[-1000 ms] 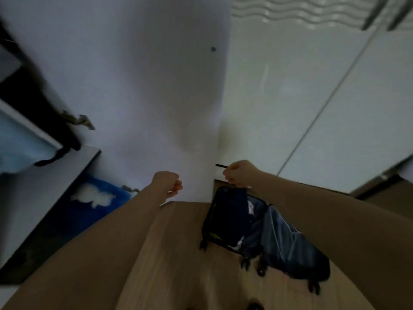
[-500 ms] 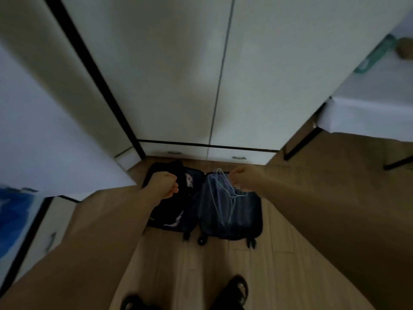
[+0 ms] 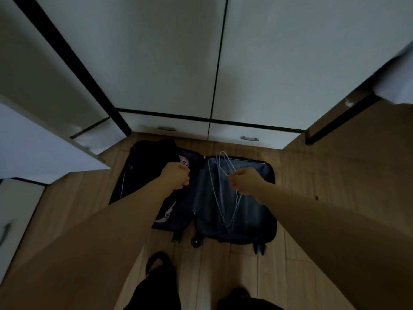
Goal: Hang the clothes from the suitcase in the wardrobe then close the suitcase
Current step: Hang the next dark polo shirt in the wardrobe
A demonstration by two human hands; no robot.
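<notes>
**Hangers in hand over open suitcase**

Suitcase (image 3: 234, 220) lay open flat on the wood floor (image 3: 223, 276) by the wardrobe (image 3: 178, 63), dark clothes (image 3: 152, 157) in its left half. Right hand (image 3: 247, 181) pinched thin wire hangers (image 3: 220, 193). Left hand (image 3: 175, 176) fisted, contents unclear.

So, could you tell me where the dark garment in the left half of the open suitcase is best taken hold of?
Probably at its bunched upper fold: the dark garment lies heaped in the left half of the suitcase, humped toward the wardrobe, so loose cloth stands up there. Come from above with the left hand, which hangs over it, curled and holding nothing; the right hand grips the wire hangers.
</notes>
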